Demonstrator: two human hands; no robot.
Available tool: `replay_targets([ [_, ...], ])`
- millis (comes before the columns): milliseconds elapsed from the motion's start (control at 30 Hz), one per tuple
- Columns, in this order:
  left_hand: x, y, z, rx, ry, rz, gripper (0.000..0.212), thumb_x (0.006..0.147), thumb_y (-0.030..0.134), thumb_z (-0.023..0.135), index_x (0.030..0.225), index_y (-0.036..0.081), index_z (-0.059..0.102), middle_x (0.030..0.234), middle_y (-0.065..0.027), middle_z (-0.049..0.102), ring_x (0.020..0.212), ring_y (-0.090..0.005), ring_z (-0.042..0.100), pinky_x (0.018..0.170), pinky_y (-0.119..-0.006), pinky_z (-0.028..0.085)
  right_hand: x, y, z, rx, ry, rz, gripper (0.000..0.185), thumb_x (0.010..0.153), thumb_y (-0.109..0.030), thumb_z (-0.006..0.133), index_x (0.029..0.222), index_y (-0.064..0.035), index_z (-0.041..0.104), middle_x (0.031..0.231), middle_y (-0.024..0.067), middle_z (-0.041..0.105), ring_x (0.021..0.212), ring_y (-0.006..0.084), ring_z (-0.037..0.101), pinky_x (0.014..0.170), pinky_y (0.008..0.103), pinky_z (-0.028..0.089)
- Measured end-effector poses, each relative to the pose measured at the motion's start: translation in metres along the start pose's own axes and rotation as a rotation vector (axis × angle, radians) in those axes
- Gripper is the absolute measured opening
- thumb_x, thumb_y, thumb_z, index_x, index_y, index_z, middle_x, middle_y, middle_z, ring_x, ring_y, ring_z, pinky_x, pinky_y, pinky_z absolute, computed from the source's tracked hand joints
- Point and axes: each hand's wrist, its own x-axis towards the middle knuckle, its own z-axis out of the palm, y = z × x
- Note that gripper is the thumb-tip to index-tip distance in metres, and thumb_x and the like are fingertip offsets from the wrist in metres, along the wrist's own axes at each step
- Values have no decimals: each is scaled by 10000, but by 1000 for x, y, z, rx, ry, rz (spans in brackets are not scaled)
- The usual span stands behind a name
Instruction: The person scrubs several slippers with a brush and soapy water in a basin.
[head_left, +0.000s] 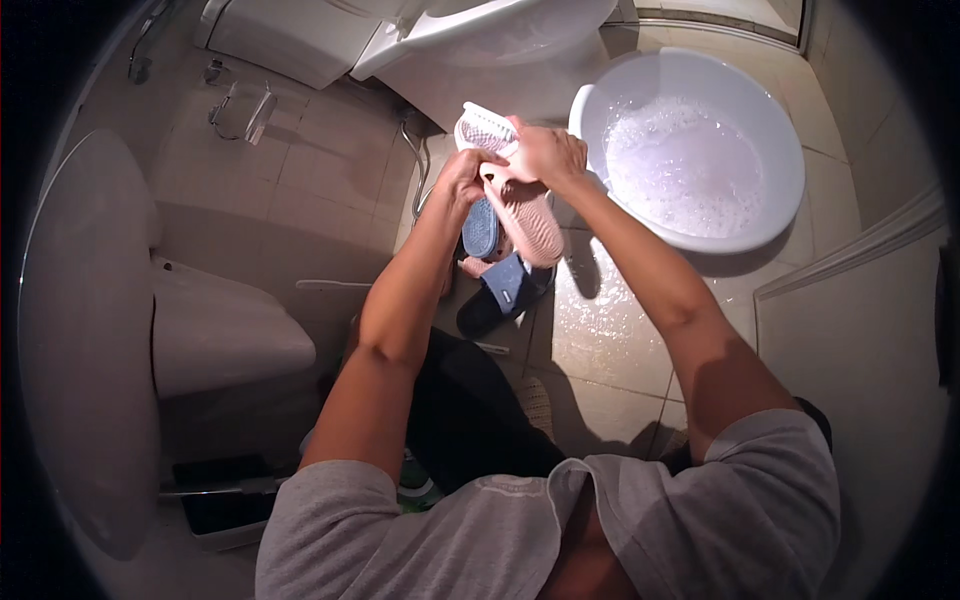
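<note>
A pink slide sandal (531, 225) with a ridged footbed hangs tilted over the floor in both my hands. My left hand (465, 176) grips its side near the strap. Across the strap area, my right hand (553, 154) is curled around it from the other side. A pale, textured end (484, 133) juts out beyond my fingers; whether it is the sandal's brightly lit end or a separate piece, I cannot tell. Below lie a blue slide (480, 229), part of another pink sandal (474, 267) and a black slide with a blue strap (506, 291).
A large white basin (784, 161) of foamy water stands at the right, close to my right hand. Wet tiles (615, 322) shine in front of it. A white toilet (480, 75) is ahead; a washbasin (90, 337) juts out at the left. A white door (862, 322) borders the right.
</note>
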Motion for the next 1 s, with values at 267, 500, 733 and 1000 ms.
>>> replay_targets([
  [267, 6, -4, 14, 59, 10, 29, 315, 616, -166, 477, 919, -84, 506, 805, -181, 559, 670, -297, 596, 580, -381, 535, 3, 8, -3, -102, 66, -46, 213, 820, -303, 466, 905, -271, 659, 710, 150, 615, 627, 281, 609, 616, 406, 466],
  [500, -5, -6, 8, 305, 100, 125, 164, 682, -71, 490, 838, -101, 527, 757, -178, 566, 652, -256, 589, 580, -365, 527, -6, -13, -6, -100, -74, -100, 234, 816, -364, 498, 983, -273, 635, 657, 134, 605, 584, 283, 604, 538, 425, 463],
  [733, -2, -4, -8, 139, 48, -25, 182, 666, -83, 473, 842, -61, 512, 738, -158, 553, 631, -254, 591, 541, -351, 521, -19, -19, -6, -7, -133, -192, 266, 755, -340, 563, 1000, -262, 630, 706, 145, 621, 657, 290, 615, 617, 408, 482],
  [1000, -2, -12, -16, 191, 37, -89, 146, 644, -88, 538, 787, -83, 567, 734, -180, 582, 637, -276, 595, 574, -391, 518, 17, 22, -2, -107, -119, 176, 260, 820, -324, 462, 998, -218, 619, 796, 104, 637, 760, 287, 614, 685, 408, 461],
])
